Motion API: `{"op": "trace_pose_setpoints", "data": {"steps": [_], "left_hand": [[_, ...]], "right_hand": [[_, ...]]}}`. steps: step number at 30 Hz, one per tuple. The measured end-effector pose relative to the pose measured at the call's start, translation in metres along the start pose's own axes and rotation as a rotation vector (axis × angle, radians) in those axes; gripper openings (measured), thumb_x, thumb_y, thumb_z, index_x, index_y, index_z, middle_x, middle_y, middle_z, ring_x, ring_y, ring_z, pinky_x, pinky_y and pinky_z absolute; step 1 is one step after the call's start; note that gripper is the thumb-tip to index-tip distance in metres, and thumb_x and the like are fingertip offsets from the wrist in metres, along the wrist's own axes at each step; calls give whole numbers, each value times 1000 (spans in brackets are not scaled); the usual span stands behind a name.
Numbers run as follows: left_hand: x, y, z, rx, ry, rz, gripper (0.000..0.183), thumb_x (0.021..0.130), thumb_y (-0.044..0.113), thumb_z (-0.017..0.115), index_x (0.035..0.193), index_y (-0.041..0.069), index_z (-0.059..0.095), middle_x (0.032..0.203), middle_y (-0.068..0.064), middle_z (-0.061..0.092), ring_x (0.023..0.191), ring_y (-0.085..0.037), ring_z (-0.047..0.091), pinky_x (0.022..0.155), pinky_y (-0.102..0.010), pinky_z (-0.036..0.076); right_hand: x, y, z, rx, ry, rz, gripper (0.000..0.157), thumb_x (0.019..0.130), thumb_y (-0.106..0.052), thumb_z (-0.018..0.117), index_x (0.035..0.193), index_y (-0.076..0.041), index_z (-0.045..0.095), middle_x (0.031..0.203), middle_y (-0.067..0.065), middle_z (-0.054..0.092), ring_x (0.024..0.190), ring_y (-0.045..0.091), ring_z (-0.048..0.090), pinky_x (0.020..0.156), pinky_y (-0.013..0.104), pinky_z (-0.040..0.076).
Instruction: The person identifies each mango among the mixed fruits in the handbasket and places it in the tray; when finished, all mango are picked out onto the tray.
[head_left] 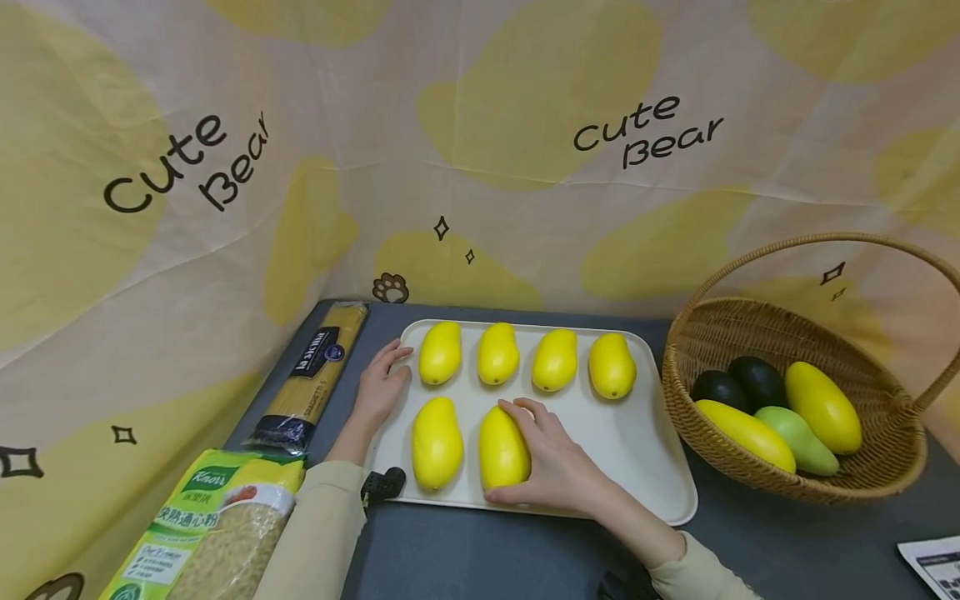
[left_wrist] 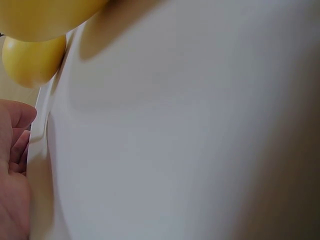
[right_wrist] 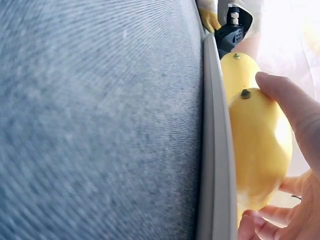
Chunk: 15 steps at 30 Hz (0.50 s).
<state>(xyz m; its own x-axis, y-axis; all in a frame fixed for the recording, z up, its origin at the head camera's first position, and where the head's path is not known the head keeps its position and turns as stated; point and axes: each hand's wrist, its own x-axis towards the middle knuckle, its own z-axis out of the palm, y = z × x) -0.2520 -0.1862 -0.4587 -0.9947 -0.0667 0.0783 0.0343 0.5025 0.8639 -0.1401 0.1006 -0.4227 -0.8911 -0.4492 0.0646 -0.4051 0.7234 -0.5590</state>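
Right hand [head_left: 557, 465] clasped a front-row yellow mango [head_left: 498, 452] on the tray [head_left: 626, 450] (placing it, seemingly), and gentle release seemed due.

Left hand [left_wrist: 14, 172] beside a white tray [left_wrist: 135, 150], perhaps touching it, two yellow fruits [left_wrist: 34, 62] at upper left

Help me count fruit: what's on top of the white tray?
Six yellow fruits lie on the white tray: four in the far row, two nearer. The right hand grips one nearer fruit. What the fruits cover beneath them cannot be seen.
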Motion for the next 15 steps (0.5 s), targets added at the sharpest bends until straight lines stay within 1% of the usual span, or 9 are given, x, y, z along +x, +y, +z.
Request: {"op": "trace_pose_setpoints", "data": {"steps": [4,9,15], "left_hand": [[-1,0,0,2,6,2,39,95,8,50,133,1,57,155,-9,34,144,-29,25,116,-44,21],[0,0,0,3,6,1,39,96,7,50,133,1,57,155,-9,34,144,-29,25,117,-45,20],[0,0,1,-4,7,-4,38,96,7,50,133,2,58,155,-8,35,144,-28,26,117,-43,20]], "right_hand": [[0,0,2,-12,12,-11,111,63,-66,79,151,-20,32,150,8,32,129,28,38,85,49,49],[0,0,3,5,16,-42,110,64,-65,79,151,-18,32,151,10,31,128,29,37,88,49,48],[0,0,3,14,16,-68,108,66,-63,79,152,-17,32,152,11,30,130,30,37,89,51,48]]}}
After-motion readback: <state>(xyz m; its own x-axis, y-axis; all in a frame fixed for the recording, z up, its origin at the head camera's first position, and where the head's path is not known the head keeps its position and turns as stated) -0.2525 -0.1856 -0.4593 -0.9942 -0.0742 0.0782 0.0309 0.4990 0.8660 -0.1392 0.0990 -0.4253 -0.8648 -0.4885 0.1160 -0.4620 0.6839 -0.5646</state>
